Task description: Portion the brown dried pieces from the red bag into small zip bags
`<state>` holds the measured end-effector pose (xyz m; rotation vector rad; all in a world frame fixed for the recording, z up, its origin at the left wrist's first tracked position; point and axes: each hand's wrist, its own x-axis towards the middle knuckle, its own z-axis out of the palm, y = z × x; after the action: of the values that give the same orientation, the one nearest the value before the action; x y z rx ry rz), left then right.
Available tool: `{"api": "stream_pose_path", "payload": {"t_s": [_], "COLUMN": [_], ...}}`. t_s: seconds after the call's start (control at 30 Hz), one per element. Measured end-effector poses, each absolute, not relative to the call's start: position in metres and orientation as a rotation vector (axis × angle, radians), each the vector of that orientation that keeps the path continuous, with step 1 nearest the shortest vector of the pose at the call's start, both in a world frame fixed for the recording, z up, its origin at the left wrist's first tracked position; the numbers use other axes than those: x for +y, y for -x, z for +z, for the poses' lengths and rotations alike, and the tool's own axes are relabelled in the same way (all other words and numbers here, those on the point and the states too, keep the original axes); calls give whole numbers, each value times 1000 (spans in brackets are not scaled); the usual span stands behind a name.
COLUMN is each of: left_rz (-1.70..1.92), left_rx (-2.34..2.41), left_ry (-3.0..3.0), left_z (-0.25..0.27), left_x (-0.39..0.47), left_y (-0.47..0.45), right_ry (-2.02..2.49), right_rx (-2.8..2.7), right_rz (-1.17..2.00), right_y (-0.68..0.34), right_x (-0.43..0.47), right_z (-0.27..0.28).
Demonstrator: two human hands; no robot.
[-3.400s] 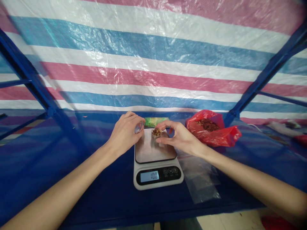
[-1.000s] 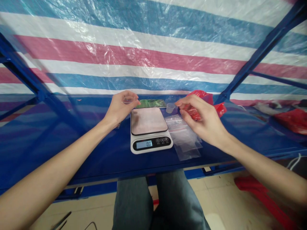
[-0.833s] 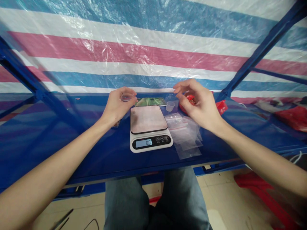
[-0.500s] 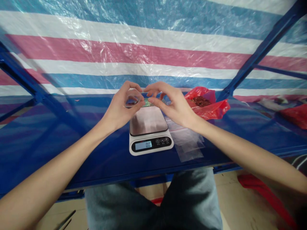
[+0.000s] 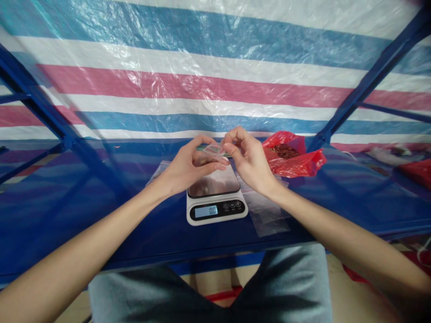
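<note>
Above the scale, a small clear zip bag [image 5: 213, 149] has its mouth held apart between my two hands. My left hand [image 5: 185, 169] is closed around the bag's left side, thumb in front and fingers behind. The fingertips of my right hand [image 5: 248, 158] pinch the bag's right edge. Below them is a white kitchen scale [image 5: 217, 218] with a shiny metal plate [image 5: 215, 183], partly covered by the hands; its display reads 0.0. Right of the scale, beneath my right wrist, lie flat clear plastic bags [image 5: 269, 215].
An open red plastic bag [image 5: 296, 166] of reddish-brown dried bits [image 5: 285, 151] sits to the right. Another clear bag [image 5: 158, 171] lies left of the scale. Blue metal posts [image 5: 343, 110] rise at both sides of the blue shelf [image 5: 148, 242], before a striped sheet [image 5: 188, 85].
My hands have shifted from behind the plate to over it, and the right hand has closed into a pinch on the bag edge. A clear bag left of the scale now shows.
</note>
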<state>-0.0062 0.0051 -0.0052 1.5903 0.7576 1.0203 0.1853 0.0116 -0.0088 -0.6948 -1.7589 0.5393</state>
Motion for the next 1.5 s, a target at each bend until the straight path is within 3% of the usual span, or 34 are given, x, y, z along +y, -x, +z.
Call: {"api": "stream_pose_path", "payload": {"t_s": [0.23, 0.57, 1.5], "left_rz": [1030, 1336, 1338], "left_rx": [705, 969, 849], "left_ry": [-1439, -1524, -1743], "left_z": [-16, -23, -18], "left_x": [9, 13, 0], "left_y": [4, 11, 5], "right_ry": [688, 724, 573], "right_rx": [-1510, -1641, -1481], "right_rz": [1011, 1035, 1198], "right_y": [-183, -188, -182], "right_x": [18, 19, 3], "right_z": [-20, -24, -26]}}
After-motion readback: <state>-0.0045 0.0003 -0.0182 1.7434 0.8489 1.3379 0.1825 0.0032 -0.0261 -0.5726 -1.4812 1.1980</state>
